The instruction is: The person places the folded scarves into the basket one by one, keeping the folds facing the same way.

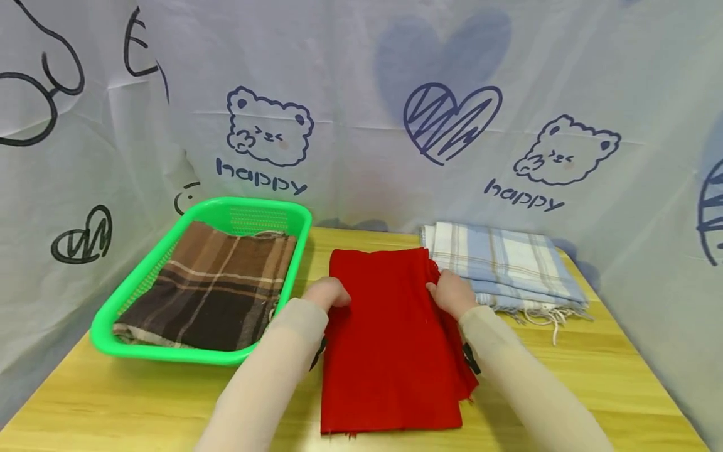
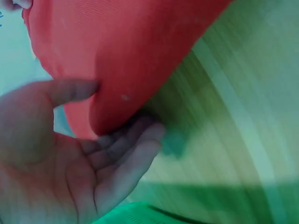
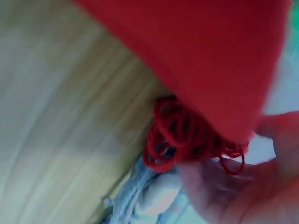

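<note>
A red scarf (image 1: 390, 339) lies folded lengthwise on the wooden table, between both hands. At its left edge, my left hand (image 1: 330, 293) grips the cloth; in the left wrist view the thumb (image 2: 74, 91) is on top and the fingers (image 2: 126, 163) reach under the fold. Opposite, my right hand (image 1: 454, 294) holds the right edge near the far end. Looped red fringe (image 3: 177, 135) bunches beside those fingers in the right wrist view. Some layers stick out along the scarf's right side.
To the left stands a green plastic basket (image 1: 107, 323) holding a folded brown plaid scarf (image 1: 226, 289). A folded blue-and-white plaid scarf (image 1: 503, 260) with fringe lies at the back right. Behind the table (image 1: 570, 383) hangs a white printed cloth (image 1: 356, 144).
</note>
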A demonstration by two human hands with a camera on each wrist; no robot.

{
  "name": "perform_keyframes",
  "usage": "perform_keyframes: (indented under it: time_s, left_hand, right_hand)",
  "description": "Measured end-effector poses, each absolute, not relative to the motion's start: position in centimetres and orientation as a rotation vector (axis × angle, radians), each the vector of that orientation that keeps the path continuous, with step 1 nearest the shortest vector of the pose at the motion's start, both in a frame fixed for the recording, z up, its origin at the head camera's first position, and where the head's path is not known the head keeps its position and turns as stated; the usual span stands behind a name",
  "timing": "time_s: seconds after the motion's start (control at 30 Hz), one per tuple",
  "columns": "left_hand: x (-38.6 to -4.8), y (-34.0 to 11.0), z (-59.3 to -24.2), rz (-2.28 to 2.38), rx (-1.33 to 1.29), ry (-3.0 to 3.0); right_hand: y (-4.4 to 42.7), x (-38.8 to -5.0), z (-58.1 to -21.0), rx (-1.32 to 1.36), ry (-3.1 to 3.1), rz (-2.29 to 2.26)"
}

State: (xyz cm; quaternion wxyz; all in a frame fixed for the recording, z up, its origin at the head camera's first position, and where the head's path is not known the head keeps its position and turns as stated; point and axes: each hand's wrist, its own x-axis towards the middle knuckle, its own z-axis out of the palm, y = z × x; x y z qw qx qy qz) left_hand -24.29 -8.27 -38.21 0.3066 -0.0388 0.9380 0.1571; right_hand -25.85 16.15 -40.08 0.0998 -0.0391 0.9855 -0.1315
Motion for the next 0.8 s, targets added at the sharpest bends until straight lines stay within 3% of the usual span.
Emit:
perform_keyframes:
  time_s: [0.2,0.27,0.5,0.8]
  left_hand:
    - [-32.7,-10.3,-49.3,0.555,0.049,2.483]
    - [-33.9,-10.4,-50.8,0.678,0.031,2.429]
    - [-27.4,-8.1,-42.4,0.961,-0.099,2.394]
    - [-27.6,-7.5,-40.6,0.935,-0.174,2.527]
  right_hand:
    - [16.0,-24.5,-40.6,-0.128,2.63,-0.763]
    - [15.7,-24.3,-40.9,-0.077,2.539,-0.925]
    - [16.0,-24.4,-41.6,0.092,2.283,-1.314]
    - [16.0,-25.0,-40.8,0.124,2.238,-1.434]
